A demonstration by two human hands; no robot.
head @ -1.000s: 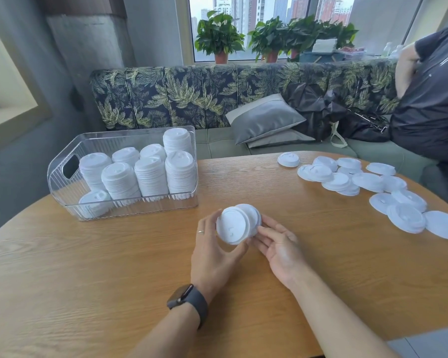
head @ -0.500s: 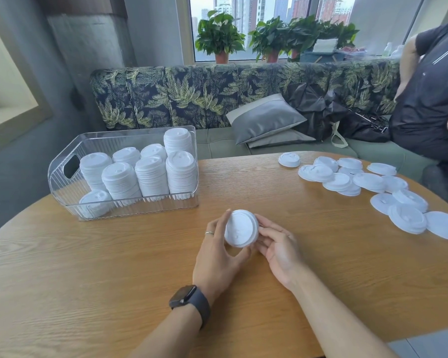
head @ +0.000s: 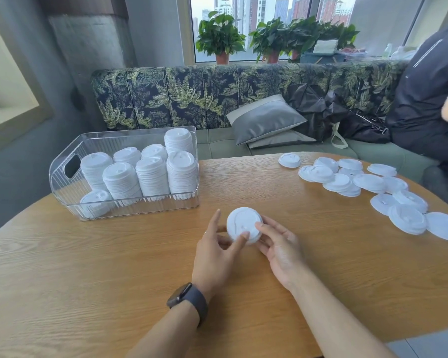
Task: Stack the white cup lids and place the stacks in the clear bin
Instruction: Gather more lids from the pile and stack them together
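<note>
A small stack of white cup lids [head: 243,223] sits between both hands near the middle of the wooden table. My left hand [head: 216,251], with a watch on its wrist, grips the stack from the left with thumb and fingers. My right hand [head: 282,250] holds it from the right, fingers on its top edge. The clear bin [head: 70,182] stands to the left and holds several tall lid stacks [head: 151,177]. Loose lids [head: 367,182] lie scattered at the right of the table.
The round table's edge [head: 424,334] curves near the bottom right. A leaf-patterned sofa [head: 217,94] with a grey cushion [head: 264,120] and a black bag [head: 331,112] runs behind the table. A person in dark clothes [head: 429,99] sits at the far right.
The two separate lids seen a second ago are now pressed into one stack. Both hands have shifted slightly on it, and the stack now faces upward.
</note>
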